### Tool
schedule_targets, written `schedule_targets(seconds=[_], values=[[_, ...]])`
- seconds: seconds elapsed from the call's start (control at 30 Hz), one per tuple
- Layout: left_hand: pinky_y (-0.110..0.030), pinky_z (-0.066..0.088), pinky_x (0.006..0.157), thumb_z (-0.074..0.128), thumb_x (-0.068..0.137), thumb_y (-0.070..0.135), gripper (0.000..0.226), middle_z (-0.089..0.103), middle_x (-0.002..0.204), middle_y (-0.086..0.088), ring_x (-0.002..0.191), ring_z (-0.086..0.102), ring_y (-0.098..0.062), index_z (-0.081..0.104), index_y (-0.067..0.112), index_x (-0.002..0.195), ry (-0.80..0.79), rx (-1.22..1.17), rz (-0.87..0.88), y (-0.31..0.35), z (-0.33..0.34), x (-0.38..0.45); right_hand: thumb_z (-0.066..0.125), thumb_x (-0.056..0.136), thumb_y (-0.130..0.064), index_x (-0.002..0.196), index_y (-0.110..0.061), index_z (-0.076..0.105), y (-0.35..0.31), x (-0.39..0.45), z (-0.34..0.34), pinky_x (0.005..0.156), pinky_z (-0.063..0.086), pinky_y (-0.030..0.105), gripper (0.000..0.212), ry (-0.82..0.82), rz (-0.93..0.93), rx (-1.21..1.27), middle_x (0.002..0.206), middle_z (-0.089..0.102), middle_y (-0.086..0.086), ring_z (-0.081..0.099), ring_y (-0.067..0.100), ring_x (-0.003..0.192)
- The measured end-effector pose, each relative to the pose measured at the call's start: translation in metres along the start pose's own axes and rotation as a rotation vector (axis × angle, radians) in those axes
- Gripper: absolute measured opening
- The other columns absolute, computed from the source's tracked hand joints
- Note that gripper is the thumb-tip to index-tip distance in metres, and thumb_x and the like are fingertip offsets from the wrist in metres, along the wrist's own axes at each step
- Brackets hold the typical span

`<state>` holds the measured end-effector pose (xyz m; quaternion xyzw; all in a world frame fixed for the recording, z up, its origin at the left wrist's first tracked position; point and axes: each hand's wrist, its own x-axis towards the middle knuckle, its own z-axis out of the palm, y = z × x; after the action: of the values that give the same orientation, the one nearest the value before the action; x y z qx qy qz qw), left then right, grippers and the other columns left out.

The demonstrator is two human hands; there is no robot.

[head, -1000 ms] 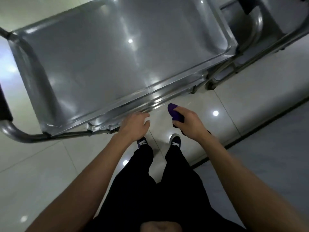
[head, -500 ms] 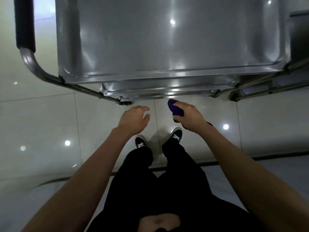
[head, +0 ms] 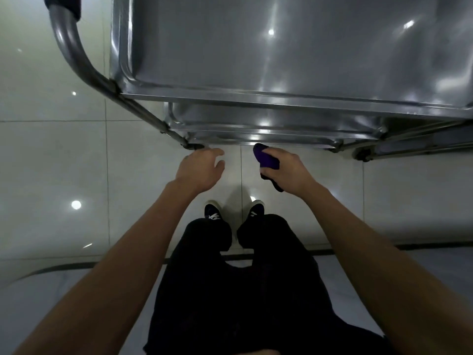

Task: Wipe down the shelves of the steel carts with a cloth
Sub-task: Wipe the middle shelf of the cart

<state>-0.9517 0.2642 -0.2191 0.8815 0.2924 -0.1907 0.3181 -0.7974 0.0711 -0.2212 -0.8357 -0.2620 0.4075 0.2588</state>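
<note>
Steel cart (head: 294,55): top shelf before me, far edge cut off; lower shelf (head: 268,124) mostly hidden beneath it. Curved handle (head: 69,47) at the cart's left corner. Purple cloth (head: 266,158): bunched in my right hand (head: 289,170), by the lower shelf's near edge. My left hand (head: 201,170): fingers relaxed, holding nothing, near the frame's left corner.

The place looks like a commercial or institutional service area: a tiered stainless-steel cart (head: 281,60) fills the upper frame, its tubular handle (head: 69,47) at upper left, standing on large glossy pale floor tiles (head: 51,162) reflecting ceiling spotlights.
</note>
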Motion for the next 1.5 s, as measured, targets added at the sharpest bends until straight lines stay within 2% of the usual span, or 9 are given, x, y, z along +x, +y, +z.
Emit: schedule_targets(seconds=[0.23, 0.37, 0.7, 0.83, 0.93, 1.17, 1.3, 1.4, 1.5], values=[[-0.043, 0.053, 0.09, 0.05, 0.1, 0.031, 0.036, 0.067, 0.121, -0.01, 0.108, 0.063, -0.032, 0.061, 0.02, 0.132, 0.07, -0.006, 0.026, -0.009, 0.033, 0.064, 0.074, 0.086, -0.023, 0.141, -0.02, 0.053, 0.038, 0.074, 0.017, 0.083, 0.046, 0.02, 0.059, 0.038, -0.009, 0.041, 0.126, 0.06, -0.002, 0.058, 0.015, 0.106], [-0.042, 0.052, 0.091, 0.05, 0.098, 0.031, 0.038, 0.065, 0.128, -0.011, 0.111, 0.062, -0.035, 0.06, 0.023, 0.134, 0.099, 0.036, 0.027, -0.011, 0.054, 0.107, 0.073, 0.088, -0.018, 0.142, -0.015, 0.051, 0.064, 0.124, 0.021, 0.101, 0.045, 0.029, 0.059, 0.09, -0.05, 0.108, 0.138, 0.055, 0.003, 0.054, 0.018, 0.12], [-0.042, 0.047, 0.089, 0.05, 0.094, 0.025, 0.028, 0.065, 0.113, -0.009, 0.112, 0.053, -0.03, 0.07, 0.016, 0.112, 0.335, 0.154, 0.124, -0.047, 0.102, 0.197, 0.065, 0.093, -0.035, 0.147, -0.023, 0.045, 0.117, 0.234, 0.04, 0.116, 0.032, 0.049, 0.059, 0.312, -0.208, -0.157, 0.158, 0.036, -0.001, 0.034, 0.025, 0.142], [-0.042, 0.043, 0.092, 0.055, 0.095, 0.027, 0.024, 0.064, 0.114, -0.006, 0.114, 0.051, -0.026, 0.072, 0.019, 0.108, 0.471, 0.183, 0.216, -0.055, 0.121, 0.225, 0.029, 0.103, -0.055, 0.154, -0.028, 0.033, 0.13, 0.258, 0.057, 0.121, 0.011, 0.049, 0.057, 0.285, -0.224, -0.41, 0.165, 0.018, -0.006, 0.008, 0.02, 0.153], [-0.042, 0.043, 0.092, 0.058, 0.095, 0.026, 0.019, 0.064, 0.114, -0.007, 0.111, 0.053, -0.026, 0.073, 0.019, 0.105, 0.533, 0.201, 0.315, -0.06, 0.13, 0.24, 0.005, 0.104, -0.055, 0.159, -0.031, 0.017, 0.137, 0.268, 0.072, 0.123, -0.005, 0.045, 0.061, 0.294, -0.236, -0.514, 0.167, 0.001, -0.012, -0.009, 0.014, 0.153], [-0.043, 0.042, 0.086, 0.058, 0.096, 0.026, 0.019, 0.064, 0.101, -0.009, 0.103, 0.054, -0.029, 0.072, 0.014, 0.101, 0.734, 0.236, 0.411, -0.077, 0.148, 0.269, 0.013, 0.104, -0.048, 0.157, -0.028, 0.023, 0.142, 0.281, 0.085, 0.123, 0.01, 0.046, 0.058, 0.479, -0.299, -0.567, 0.167, 0.01, -0.007, 0.005, 0.019, 0.153], [-0.043, 0.042, 0.086, 0.055, 0.097, 0.027, 0.021, 0.064, 0.101, -0.007, 0.102, 0.053, -0.027, 0.072, 0.015, 0.103, 0.792, 0.218, 0.451, -0.08, 0.159, 0.268, 0.013, 0.106, -0.047, 0.157, -0.03, 0.024, 0.141, 0.279, 0.084, 0.123, 0.002, 0.044, 0.055, 0.469, -0.3, -0.555, 0.167, 0.007, -0.007, 0.001, 0.018, 0.153], [-0.044, 0.044, 0.087, 0.054, 0.097, 0.028, 0.022, 0.065, 0.105, -0.005, 0.103, 0.053, -0.029, 0.072, 0.016, 0.105, 0.824, 0.222, 0.438, -0.086, 0.157, 0.261, 0.015, 0.106, -0.039, 0.155, -0.022, 0.03, 0.136, 0.27, 0.08, 0.123, 0.003, 0.045, 0.054, 0.585, -0.36, -0.576, 0.167, 0.011, -0.001, 0.006, 0.024, 0.152], [-0.042, 0.041, 0.085, 0.055, 0.097, 0.029, 0.021, 0.064, 0.104, -0.003, 0.103, 0.054, -0.029, 0.071, 0.018, 0.105, 0.858, 0.229, 0.399, -0.102, 0.154, 0.253, 0.023, 0.107, -0.031, 0.157, -0.013, 0.025, 0.13, 0.27, 0.077, 0.124, 0.01, 0.042, 0.052, 0.526, -0.376, -0.517, 0.166, 0.016, 0.005, 0.01, 0.025, 0.152]])
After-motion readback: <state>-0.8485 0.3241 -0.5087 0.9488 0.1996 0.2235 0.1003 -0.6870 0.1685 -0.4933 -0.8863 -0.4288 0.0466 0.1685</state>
